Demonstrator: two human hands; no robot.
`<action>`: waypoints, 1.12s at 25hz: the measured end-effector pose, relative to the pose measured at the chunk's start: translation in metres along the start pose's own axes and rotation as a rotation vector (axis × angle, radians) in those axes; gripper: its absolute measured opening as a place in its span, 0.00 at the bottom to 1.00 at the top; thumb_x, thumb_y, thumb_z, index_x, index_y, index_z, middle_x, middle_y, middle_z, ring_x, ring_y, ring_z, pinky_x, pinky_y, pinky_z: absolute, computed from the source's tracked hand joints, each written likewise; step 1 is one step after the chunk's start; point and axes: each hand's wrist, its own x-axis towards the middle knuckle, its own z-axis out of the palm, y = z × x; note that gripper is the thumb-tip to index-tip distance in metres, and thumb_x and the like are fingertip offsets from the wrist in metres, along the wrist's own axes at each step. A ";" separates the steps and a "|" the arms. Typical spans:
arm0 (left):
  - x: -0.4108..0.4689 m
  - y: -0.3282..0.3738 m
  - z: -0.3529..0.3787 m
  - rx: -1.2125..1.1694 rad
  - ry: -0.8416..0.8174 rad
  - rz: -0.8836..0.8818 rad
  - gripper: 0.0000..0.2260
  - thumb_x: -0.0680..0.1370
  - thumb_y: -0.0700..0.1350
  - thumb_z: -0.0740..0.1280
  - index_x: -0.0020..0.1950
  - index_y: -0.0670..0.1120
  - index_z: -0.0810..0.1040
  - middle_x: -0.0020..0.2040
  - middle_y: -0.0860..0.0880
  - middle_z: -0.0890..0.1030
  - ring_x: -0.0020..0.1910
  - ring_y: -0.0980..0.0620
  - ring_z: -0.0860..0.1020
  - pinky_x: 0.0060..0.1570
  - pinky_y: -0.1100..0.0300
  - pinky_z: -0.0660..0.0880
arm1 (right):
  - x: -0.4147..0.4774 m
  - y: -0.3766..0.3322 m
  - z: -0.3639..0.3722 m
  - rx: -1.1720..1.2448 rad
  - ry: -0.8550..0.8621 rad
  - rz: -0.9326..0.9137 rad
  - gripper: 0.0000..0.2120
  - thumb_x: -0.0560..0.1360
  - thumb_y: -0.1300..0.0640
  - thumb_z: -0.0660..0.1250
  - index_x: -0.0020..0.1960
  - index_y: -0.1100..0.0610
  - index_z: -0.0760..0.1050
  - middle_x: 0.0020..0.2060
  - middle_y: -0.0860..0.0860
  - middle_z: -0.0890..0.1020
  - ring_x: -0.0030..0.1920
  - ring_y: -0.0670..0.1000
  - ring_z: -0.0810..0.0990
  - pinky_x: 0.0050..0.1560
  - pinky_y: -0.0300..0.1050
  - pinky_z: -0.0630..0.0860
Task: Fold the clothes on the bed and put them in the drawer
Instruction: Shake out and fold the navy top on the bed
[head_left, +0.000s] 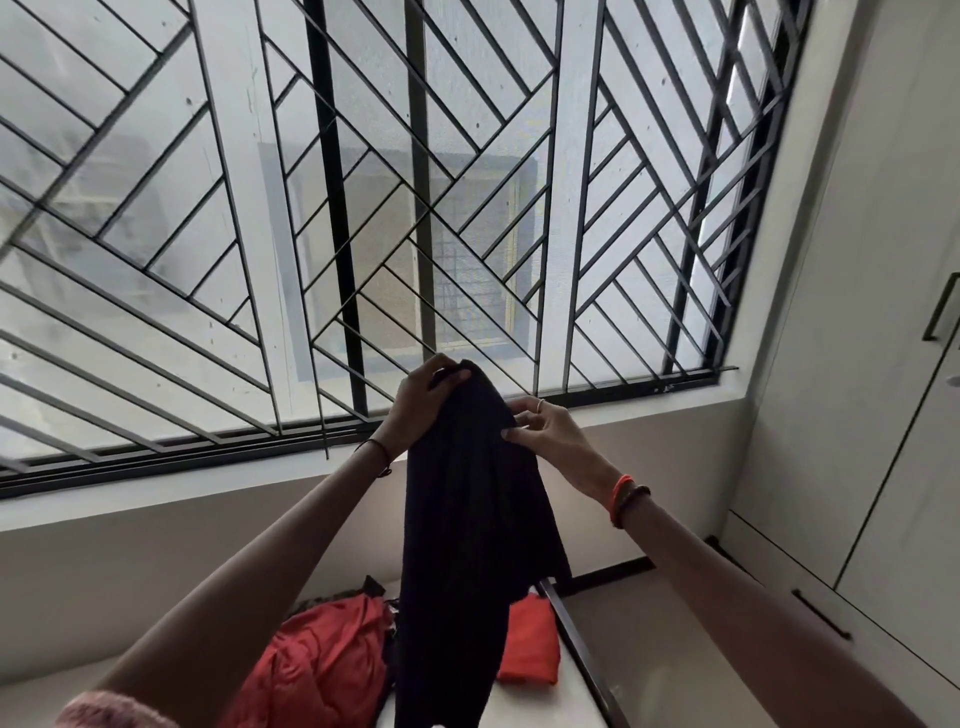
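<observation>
A black garment (467, 545) hangs in the air in front of the window, held up high. My left hand (421, 405) grips its top edge, fingers curled round the cloth. My right hand (545, 436) pinches the garment's right edge a little lower. On the bed (540, 701) below lie a crumpled red garment (322, 660) at the left and a folded orange-red garment (530, 644) at the right, both partly hidden by the hanging black cloth.
A large window with a black metal grille (363, 208) fills the wall ahead. A white wardrobe with dark handles (883, 415) stands at the right. The bed's dark frame edge (582, 649) runs along its right side, with floor beyond.
</observation>
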 end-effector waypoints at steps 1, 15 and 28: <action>0.001 0.000 0.001 0.024 0.018 0.026 0.05 0.78 0.47 0.67 0.42 0.53 0.75 0.38 0.48 0.80 0.37 0.53 0.76 0.40 0.55 0.72 | -0.002 0.005 0.000 -0.083 0.000 -0.017 0.11 0.73 0.68 0.68 0.53 0.56 0.77 0.41 0.54 0.81 0.42 0.50 0.80 0.45 0.41 0.79; 0.028 0.029 -0.002 0.301 0.235 0.077 0.09 0.77 0.53 0.66 0.48 0.47 0.77 0.43 0.48 0.82 0.46 0.46 0.80 0.46 0.50 0.75 | -0.022 0.071 -0.016 -0.956 0.175 -0.350 0.27 0.74 0.72 0.58 0.66 0.48 0.70 0.57 0.54 0.71 0.36 0.59 0.80 0.36 0.51 0.79; 0.033 0.038 0.010 0.305 0.239 0.119 0.09 0.77 0.48 0.68 0.48 0.42 0.77 0.40 0.46 0.80 0.41 0.47 0.78 0.40 0.59 0.69 | -0.013 0.067 0.034 -0.859 0.255 0.118 0.15 0.76 0.48 0.61 0.46 0.60 0.78 0.46 0.55 0.79 0.47 0.58 0.80 0.50 0.54 0.77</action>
